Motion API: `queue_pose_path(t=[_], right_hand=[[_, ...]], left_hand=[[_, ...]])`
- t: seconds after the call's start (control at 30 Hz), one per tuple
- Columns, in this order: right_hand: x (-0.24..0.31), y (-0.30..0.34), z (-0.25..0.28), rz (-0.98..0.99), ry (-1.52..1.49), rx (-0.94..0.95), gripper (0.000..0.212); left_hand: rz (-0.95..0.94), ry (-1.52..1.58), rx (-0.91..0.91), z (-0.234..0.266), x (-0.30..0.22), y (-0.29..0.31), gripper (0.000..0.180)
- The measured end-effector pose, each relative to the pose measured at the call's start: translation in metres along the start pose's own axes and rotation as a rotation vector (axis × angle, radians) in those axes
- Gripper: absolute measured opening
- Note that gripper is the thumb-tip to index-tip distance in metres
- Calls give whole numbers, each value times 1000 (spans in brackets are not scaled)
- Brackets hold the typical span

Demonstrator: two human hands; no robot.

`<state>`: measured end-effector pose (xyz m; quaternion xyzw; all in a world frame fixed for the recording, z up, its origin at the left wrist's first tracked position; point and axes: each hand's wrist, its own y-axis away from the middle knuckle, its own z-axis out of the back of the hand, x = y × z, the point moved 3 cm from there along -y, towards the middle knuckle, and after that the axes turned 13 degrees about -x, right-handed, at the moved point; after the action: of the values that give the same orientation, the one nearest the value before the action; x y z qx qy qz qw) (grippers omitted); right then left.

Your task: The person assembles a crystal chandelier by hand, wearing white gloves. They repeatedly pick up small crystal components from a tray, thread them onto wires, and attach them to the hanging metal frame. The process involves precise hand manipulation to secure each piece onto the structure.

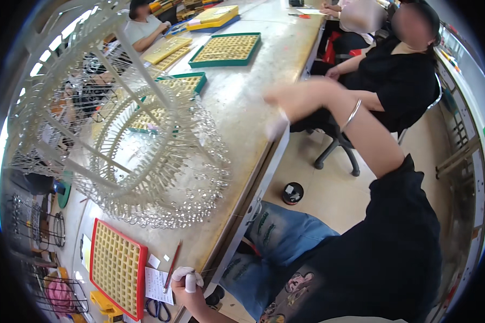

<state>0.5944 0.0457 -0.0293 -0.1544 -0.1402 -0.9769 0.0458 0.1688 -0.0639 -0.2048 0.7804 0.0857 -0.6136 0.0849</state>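
Note:
My left hand point(187, 281), with white covers on its fingertips, is closed at the near table edge. Its fingers are pressed together; a thin line seems to run from it, but what it holds is too small to make out. My right hand point(299, 99), with a bracelet on the wrist, is raised over the table's right edge and smeared by motion, so its fingers cannot be read. Beside my left hand lie a red pencil point(172, 266), a handwritten paper point(157, 285) and dark-handled scissors point(158, 309). A red tray point(118, 264) with a yellowish grid insert is left of them.
A large whitish round rack point(161, 102) hung with clear, shiny strands fills the left. Green trays point(225, 49) with grid inserts stand farther up the table point(242, 102). A person in black point(399, 75) sits at the right; others sit farther off. A black spool-like object point(292, 192) is on the floor.

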Motion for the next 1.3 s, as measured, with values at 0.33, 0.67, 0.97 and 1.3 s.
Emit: queue_pose_path(t=[0.33,0.67,0.97,1.3], right_hand=[[-19,2,-38,94,-211,-344,40],[68,75,3,191,-1026,253,21],[17,94,130,279,139,-1183,17],[47,138,-35,297,-1153,454,28]], left_hand=[[44,-32,111,-12,-9,-2,7],[107,-147,46,-14,-11,1,5],[54,-239,63,-19,-24,15,11],[99,-290,95,-20,-20,10,11]])
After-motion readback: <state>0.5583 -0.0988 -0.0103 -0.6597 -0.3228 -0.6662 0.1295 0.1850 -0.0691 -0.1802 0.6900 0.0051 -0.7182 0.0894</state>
